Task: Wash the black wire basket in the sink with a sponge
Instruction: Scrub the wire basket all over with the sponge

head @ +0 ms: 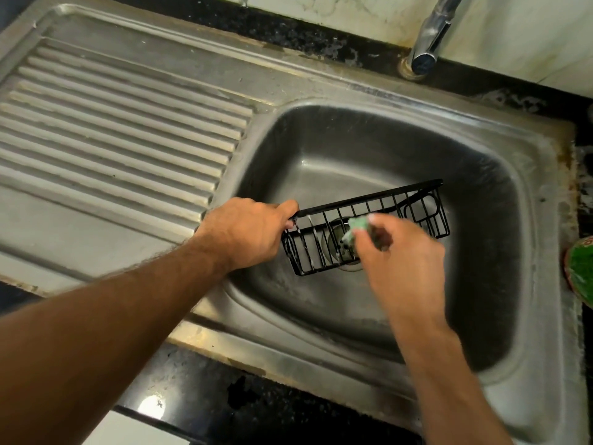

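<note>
Black wire, light and stiff but soapy-slick: the basket (369,229) hangs over the sink (401,149), left hand (247,236) gripping its rim, right hand (398,252) pinching the green sponge (356,224).

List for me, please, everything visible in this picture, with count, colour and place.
wire basket: one, black, held over the sink bowl above the drain
sponge: one, green, against the basket's wires
sink: one, steel grey, bowl at centre right
draining board: one, steel grey, ribbed, left of the bowl
tap: one, chrome, behind the bowl
counter: one, black speckled, around the sink
green and red object: one, cut off at the right edge; cannot tell what
left hand: grips the basket's left end
right hand: pinches the sponge, blurred
</note>
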The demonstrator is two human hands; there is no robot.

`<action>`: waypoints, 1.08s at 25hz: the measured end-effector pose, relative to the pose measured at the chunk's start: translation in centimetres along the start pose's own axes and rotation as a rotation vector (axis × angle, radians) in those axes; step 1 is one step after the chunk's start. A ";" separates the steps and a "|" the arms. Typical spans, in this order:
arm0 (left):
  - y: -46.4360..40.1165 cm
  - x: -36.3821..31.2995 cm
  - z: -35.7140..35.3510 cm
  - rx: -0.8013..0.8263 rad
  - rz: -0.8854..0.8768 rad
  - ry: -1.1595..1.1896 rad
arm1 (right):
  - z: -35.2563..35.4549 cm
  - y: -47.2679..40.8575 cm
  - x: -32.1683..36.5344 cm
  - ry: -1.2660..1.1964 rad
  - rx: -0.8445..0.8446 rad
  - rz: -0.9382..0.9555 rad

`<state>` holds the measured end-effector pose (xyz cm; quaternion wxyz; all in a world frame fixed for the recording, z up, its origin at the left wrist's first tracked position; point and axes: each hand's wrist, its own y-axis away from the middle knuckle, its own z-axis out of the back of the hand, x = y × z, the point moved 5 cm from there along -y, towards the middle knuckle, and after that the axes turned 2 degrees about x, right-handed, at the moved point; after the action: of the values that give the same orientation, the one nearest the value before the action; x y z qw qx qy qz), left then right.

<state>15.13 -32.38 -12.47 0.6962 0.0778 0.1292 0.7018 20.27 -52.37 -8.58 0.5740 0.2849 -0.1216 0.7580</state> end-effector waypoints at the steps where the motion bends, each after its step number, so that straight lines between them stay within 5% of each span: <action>1: 0.0 -0.1 0.1 -0.001 -0.006 -0.001 | -0.1 -0.8 0.3 0.040 -0.036 0.047; 4: 0.0 -0.3 0.2 -0.001 -0.023 -0.008 | -2.0 -2.0 1.1 0.107 0.024 0.099; 10: -0.1 -0.1 -0.2 0.005 -0.029 -0.015 | -1.7 0.2 -0.9 0.195 0.210 -0.088; 16: 0.0 -0.1 0.0 0.023 0.006 0.002 | -2.4 -3.8 2.3 0.200 0.032 0.061; 22: -0.1 -0.1 0.0 0.015 -0.007 -0.014 | -1.9 -0.1 -0.2 0.105 0.230 -0.017; 27: -0.1 -0.2 0.0 0.013 0.015 -0.023 | -2.3 -0.9 1.5 0.080 0.167 0.002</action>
<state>15.26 -32.61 -12.49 0.6918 0.0914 0.1254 0.7052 20.23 -49.72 -9.68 0.5517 0.3012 -0.0351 0.7770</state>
